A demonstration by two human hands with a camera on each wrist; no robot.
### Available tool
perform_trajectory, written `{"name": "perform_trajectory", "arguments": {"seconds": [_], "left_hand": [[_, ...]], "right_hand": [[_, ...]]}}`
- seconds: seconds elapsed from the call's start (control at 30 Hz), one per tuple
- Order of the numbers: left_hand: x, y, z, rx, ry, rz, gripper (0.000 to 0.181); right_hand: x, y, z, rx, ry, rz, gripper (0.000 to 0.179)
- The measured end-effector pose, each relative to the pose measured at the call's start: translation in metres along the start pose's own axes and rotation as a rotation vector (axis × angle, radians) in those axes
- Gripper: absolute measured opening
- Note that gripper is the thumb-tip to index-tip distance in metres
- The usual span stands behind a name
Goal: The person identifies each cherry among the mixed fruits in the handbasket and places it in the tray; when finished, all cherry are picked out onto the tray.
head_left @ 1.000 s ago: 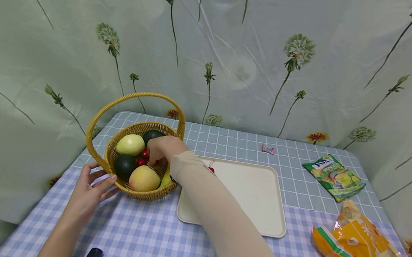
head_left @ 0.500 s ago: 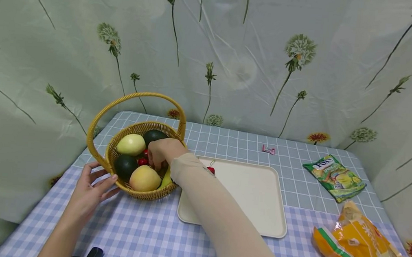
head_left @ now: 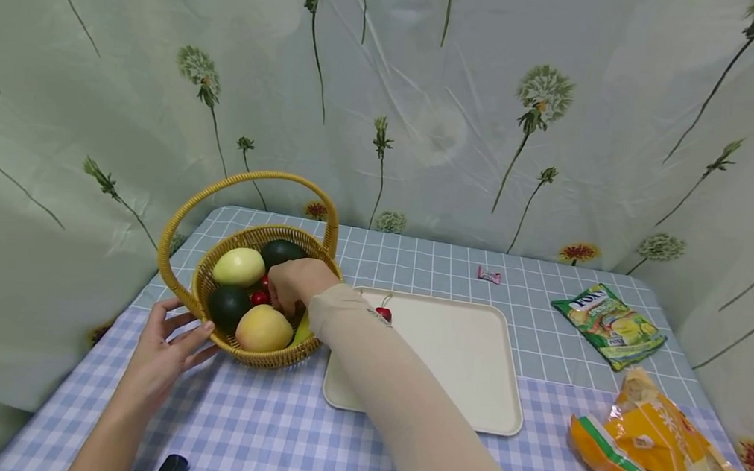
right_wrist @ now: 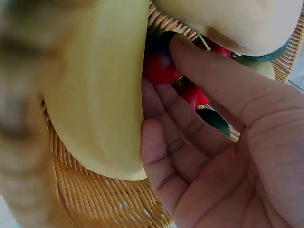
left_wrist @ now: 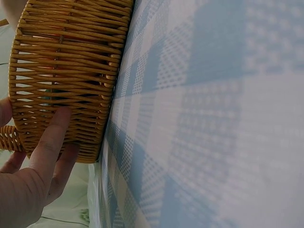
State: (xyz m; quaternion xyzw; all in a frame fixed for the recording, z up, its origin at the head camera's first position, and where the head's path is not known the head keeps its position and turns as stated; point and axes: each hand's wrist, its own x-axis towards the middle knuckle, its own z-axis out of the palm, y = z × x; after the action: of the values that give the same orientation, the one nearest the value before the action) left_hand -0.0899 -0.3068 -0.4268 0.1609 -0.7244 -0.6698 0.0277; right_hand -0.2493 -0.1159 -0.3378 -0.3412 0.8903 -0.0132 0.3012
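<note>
On the left of the table stands a woven basket with a tall handle. My left hand holds its near left side, around the foot of the handle; in the left wrist view, fingers lie against the woven wall. My right hand reaches down inside. In the right wrist view, its thumb and fingers pinch a dark red cherry beside the banana. More cherries lie close by. Around them sit a peach, a pale yellow-green fruit and two dark green fruits.
Right of the basket, a cream tray bears one cherry, partly behind my right sleeve. A pink wrapped candy lies behind the tray. Farther right are a green snack bag and a crumpled orange bag. A patterned curtain backs the table.
My right hand stays low in the basket, its fingers shifting slightly among the cherries. The left hand and the basket keep their places.
</note>
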Motion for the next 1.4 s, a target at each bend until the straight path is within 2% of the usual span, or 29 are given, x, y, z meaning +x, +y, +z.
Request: {"name": "perform_trajectory", "arguments": {"seconds": [0.27, 0.47, 0.67, 0.8, 0.87, 1.07, 1.4], "left_hand": [[0.0, -0.001, -0.001, -0.008, 0.001, 0.007, 0.059], [-0.001, 0.001, 0.0, -0.009, 0.008, 0.009, 0.059], [-0.001, -0.001, 0.001, -0.016, 0.0, -0.016, 0.058], [0.0, -0.002, 0.001, -0.027, -0.001, -0.019, 0.058], [0.0, -0.002, 0.0, -0.032, 0.002, -0.012, 0.057], [0.0, -0.001, 0.001, -0.025, 0.013, -0.012, 0.057], [-0.001, 0.001, 0.002, -0.018, 0.018, -0.03, 0.057]], "right_hand": [[-0.005, 0.008, -0.01, 0.054, -0.001, -0.032, 0.012], [-0.013, 0.021, -0.021, 0.011, 0.039, -0.154, 0.02], [-0.032, 0.043, -0.025, 0.076, 0.108, -0.261, 0.032], [-0.049, 0.061, -0.026, 0.113, 0.149, -0.308, 0.033], [-0.057, 0.071, -0.026, 0.125, 0.167, -0.305, 0.033], [-0.078, 0.105, -0.02, 0.177, 0.178, -0.231, 0.028], [-0.097, 0.154, 0.009, 0.252, 0.174, -0.154, 0.026]]}}
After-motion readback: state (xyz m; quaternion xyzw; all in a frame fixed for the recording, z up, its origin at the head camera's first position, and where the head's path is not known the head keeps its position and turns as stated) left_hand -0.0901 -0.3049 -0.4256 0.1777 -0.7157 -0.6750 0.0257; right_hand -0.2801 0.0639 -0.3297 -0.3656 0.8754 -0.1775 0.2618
